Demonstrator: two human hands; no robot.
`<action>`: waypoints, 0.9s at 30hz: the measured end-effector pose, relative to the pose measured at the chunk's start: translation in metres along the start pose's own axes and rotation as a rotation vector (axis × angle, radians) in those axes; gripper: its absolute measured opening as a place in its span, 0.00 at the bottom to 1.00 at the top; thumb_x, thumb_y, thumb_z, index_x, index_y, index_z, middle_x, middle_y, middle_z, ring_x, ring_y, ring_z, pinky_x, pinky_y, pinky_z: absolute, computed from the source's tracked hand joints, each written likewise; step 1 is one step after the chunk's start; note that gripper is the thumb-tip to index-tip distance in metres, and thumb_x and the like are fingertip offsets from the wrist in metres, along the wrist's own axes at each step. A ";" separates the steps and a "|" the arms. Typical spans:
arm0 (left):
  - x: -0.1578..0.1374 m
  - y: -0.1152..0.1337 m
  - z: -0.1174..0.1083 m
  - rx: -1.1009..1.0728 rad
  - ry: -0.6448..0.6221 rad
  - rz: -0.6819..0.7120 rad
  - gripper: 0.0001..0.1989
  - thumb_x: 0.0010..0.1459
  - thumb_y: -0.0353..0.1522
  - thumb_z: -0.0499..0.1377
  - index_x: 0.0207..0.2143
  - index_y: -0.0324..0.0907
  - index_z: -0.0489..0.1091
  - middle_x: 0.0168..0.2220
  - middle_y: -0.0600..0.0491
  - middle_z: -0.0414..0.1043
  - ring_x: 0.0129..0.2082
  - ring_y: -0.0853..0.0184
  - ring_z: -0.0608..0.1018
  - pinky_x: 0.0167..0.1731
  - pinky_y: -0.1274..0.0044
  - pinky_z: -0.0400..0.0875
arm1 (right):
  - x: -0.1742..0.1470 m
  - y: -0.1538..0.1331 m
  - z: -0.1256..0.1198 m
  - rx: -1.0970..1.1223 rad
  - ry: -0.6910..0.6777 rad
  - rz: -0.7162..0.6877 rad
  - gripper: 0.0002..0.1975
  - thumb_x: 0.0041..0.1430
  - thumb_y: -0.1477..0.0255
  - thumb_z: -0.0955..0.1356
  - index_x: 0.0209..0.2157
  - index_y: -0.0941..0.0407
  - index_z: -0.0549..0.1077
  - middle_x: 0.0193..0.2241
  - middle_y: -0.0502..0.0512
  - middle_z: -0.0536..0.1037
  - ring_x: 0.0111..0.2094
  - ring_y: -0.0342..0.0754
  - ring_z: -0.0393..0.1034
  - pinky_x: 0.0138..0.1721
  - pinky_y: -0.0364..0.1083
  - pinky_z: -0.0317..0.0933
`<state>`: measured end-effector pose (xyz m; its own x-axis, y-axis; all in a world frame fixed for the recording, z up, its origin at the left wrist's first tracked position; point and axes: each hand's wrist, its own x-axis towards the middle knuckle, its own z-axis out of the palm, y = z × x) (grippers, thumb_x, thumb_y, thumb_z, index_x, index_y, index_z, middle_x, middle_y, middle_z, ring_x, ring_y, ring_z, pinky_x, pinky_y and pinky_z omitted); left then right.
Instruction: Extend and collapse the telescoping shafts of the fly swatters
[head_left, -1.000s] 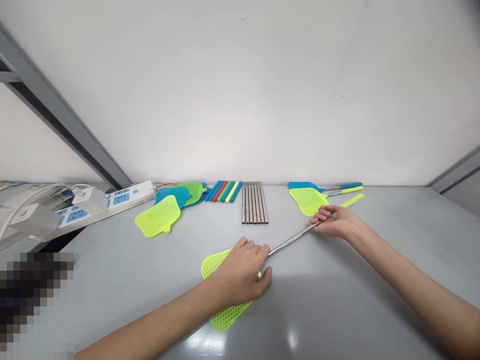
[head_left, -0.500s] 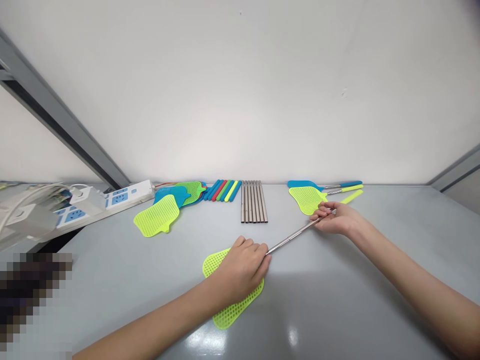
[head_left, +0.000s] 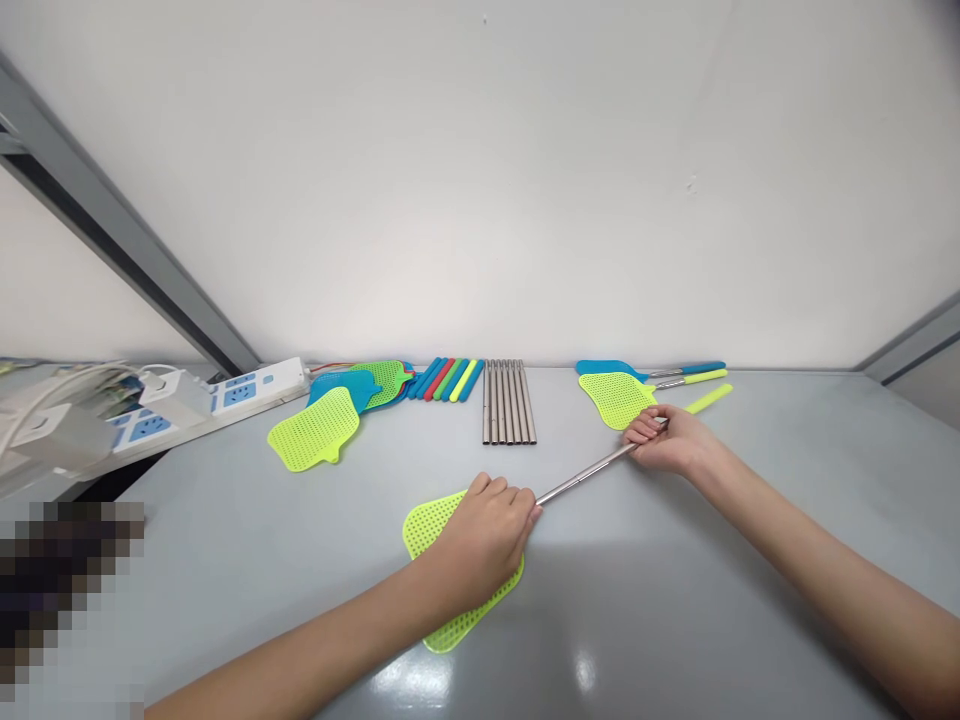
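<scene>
A fly swatter with a yellow-green perforated head [head_left: 435,520] and a thin metal rod [head_left: 581,477] slants across the middle of the table. My left hand [head_left: 495,535] is closed around the neck where head and rod meet, hiding the joint and part of the head. Farther up, my right hand [head_left: 664,438] wraps its fingers round the other end of the rod. A yellow-green handle [head_left: 709,399] sticks out beyond that hand. Just behind the right hand lie a yellow-green swatter [head_left: 615,398] and a blue swatter [head_left: 604,368].
Several metal rods [head_left: 508,405] lie in a row near the wall. Left of them are several coloured handles [head_left: 448,380]. Loose swatter heads, yellow-green [head_left: 315,430] and blue [head_left: 341,385], overlap farther left, near a white power strip [head_left: 262,385] with plugs and cables.
The fingers of my right hand have closed more fully around the rod. The swatter has shifted very slightly; my left hand keeps its place.
</scene>
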<state>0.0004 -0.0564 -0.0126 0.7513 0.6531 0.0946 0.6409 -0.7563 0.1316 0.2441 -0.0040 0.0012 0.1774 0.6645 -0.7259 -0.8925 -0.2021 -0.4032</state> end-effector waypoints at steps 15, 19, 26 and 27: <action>-0.002 -0.005 0.002 -0.182 -0.015 -0.088 0.16 0.60 0.32 0.37 0.22 0.40 0.54 0.20 0.56 0.58 0.23 0.71 0.61 0.30 0.75 0.54 | -0.013 0.034 -0.008 0.115 -0.175 -0.251 0.15 0.50 0.78 0.56 0.18 0.56 0.40 0.09 0.41 0.41 0.09 0.37 0.36 0.09 0.39 0.37; -0.002 -0.006 0.001 -0.201 -0.008 -0.073 0.16 0.60 0.32 0.37 0.21 0.40 0.54 0.20 0.56 0.58 0.23 0.71 0.61 0.29 0.75 0.54 | -0.017 0.042 -0.009 0.129 -0.170 -0.264 0.16 0.50 0.78 0.56 0.18 0.56 0.40 0.09 0.41 0.41 0.09 0.37 0.36 0.09 0.39 0.37; 0.000 -0.006 -0.002 -0.193 -0.027 -0.048 0.16 0.60 0.32 0.37 0.21 0.40 0.54 0.21 0.55 0.60 0.24 0.71 0.62 0.29 0.75 0.54 | -0.031 0.056 -0.007 0.135 -0.141 -0.232 0.15 0.50 0.78 0.56 0.17 0.56 0.41 0.09 0.41 0.43 0.09 0.37 0.38 0.10 0.39 0.38; 0.000 -0.006 -0.003 -0.197 -0.032 -0.046 0.16 0.60 0.32 0.37 0.22 0.40 0.54 0.21 0.55 0.60 0.24 0.70 0.62 0.30 0.75 0.55 | -0.033 0.058 -0.007 0.139 -0.137 -0.229 0.16 0.50 0.78 0.56 0.17 0.56 0.41 0.09 0.41 0.43 0.09 0.37 0.38 0.10 0.39 0.38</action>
<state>-0.0041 -0.0521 -0.0107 0.7283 0.6832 0.0530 0.6342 -0.7013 0.3255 0.1892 -0.0422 -0.0020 0.3317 0.7746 -0.5385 -0.8853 0.0585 -0.4613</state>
